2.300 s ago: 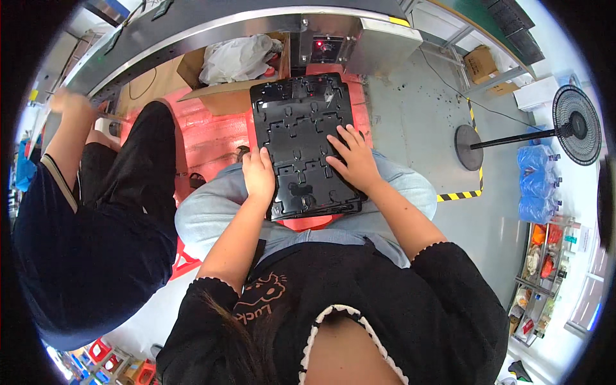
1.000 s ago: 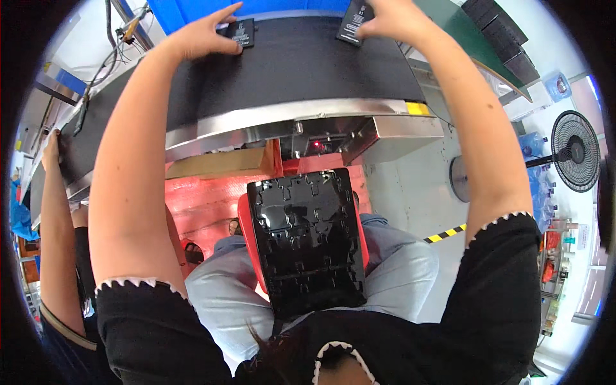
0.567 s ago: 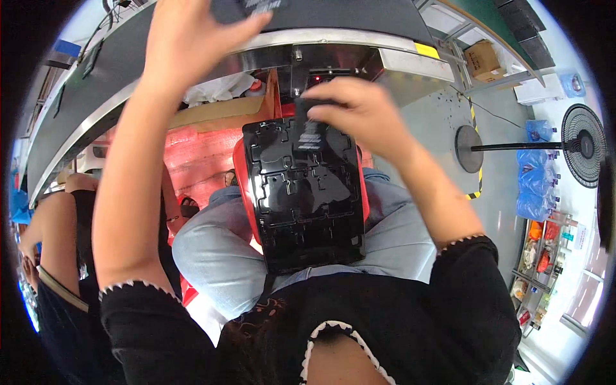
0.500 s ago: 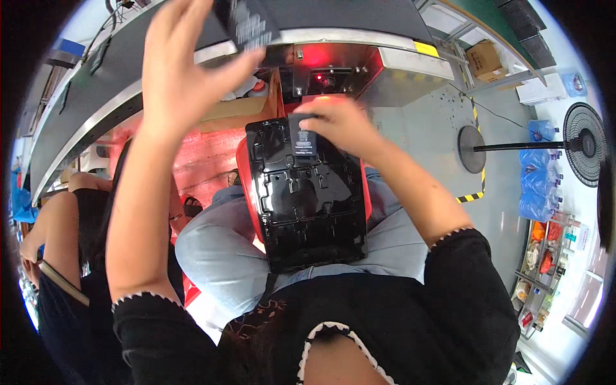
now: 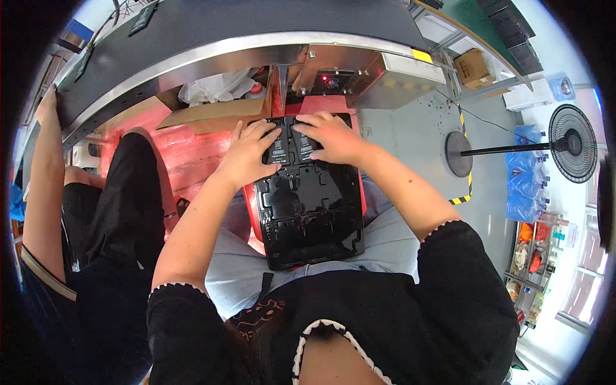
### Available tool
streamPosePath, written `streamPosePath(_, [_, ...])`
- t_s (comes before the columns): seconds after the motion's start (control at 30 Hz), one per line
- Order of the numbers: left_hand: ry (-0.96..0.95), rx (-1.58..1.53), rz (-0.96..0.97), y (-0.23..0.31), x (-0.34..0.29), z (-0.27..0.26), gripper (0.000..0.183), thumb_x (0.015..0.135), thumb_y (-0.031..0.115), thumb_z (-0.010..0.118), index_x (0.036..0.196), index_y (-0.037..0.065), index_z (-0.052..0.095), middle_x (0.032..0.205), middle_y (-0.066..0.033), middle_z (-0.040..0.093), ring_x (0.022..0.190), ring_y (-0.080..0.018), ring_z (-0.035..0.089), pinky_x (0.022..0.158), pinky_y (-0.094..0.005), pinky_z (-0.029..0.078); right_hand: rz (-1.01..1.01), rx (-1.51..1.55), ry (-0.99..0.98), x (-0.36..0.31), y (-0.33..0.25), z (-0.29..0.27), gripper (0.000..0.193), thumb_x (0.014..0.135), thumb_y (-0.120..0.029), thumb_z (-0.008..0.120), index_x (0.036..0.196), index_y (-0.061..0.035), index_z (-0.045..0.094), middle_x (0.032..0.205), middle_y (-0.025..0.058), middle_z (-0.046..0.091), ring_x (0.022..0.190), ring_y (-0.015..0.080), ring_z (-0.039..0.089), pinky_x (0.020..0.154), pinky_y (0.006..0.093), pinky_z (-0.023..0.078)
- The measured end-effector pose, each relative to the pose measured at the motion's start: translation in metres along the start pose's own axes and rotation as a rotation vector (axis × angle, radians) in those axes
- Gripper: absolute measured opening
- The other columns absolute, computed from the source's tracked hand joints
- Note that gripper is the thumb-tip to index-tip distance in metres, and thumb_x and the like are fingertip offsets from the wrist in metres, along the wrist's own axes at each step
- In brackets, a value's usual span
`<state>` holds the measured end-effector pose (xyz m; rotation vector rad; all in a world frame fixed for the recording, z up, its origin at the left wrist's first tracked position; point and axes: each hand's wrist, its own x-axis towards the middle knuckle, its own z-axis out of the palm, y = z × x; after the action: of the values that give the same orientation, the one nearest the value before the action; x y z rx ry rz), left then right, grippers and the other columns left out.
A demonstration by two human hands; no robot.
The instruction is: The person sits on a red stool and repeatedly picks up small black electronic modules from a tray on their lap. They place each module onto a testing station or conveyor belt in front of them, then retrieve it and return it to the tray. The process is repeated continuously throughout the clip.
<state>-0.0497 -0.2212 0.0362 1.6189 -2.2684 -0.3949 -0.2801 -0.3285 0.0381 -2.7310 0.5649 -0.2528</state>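
While in tray [image 5: 311,208], slabs [image 5: 278,149] under hands [image 5: 245,156]

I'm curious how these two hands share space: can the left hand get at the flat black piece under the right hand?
Probably yes, but not freely: the left hand is close beside that flat black piece on the black tray, yet the right hand covers part of it.

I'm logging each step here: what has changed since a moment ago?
The left hand came back and rightward from over the bench, bringing a flat black piece to the tray, beside the similar piece under the right hand. Neither piece is visibly let go. The tray and standing fan stayed put.
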Motion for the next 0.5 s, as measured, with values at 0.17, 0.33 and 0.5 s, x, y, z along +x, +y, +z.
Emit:
streamPosePath(0.17, [-0.036,0.056,-0.102,0.011,0.001,-0.005,0.071,0.067,0.027,0.077,0.13,0.005,0.054,0.135,-0.0128,0.047,0.136,-0.0301,0.036,0.115,-0.0579,0.018,0.169,0.046,0.039,0.002,-0.006,0.0,0.06,0.07,-0.013,0.077,0.125,-0.0046,0.055,0.116,0.0103,0.057,0.113,0.0316,0.052,0.095,0.045,0.043])
streamPosePath(0.33, [-0.002,0.188,-0.145,0.037,0.008,0.005,0.069,0.072,0.021,0.073,0.135,0.007,0.049,0.146,-0.015,0.037,0.142,-0.0309,0.025,0.115,-0.0582,0.017,0.174,0.27,0.213,0.003,-0.033,-0.025,0.046,0.08,-0.011,0.071,0.123,-0.0044,0.058,0.112,0.0143,0.06,0.099,0.0294,0.06,0.089,0.0381,0.048])
streamPosePath(0.5, [-0.022,0.212,-0.104,0.035,-0.005,0.021,0.071,0.08,0.017,0.063,0.143,0.001,0.036,0.154,-0.0188,0.024,0.145,-0.032,0.02,0.113,-0.062,0.016,-0.23,0.142,0.565,0.047,-0.038,-0.166,0.028,0.08,-0.017,0.071,0.104,-0.0047,0.068,0.095,0.015,0.068,0.082,0.0329,0.066,0.077,0.0373,0.053])
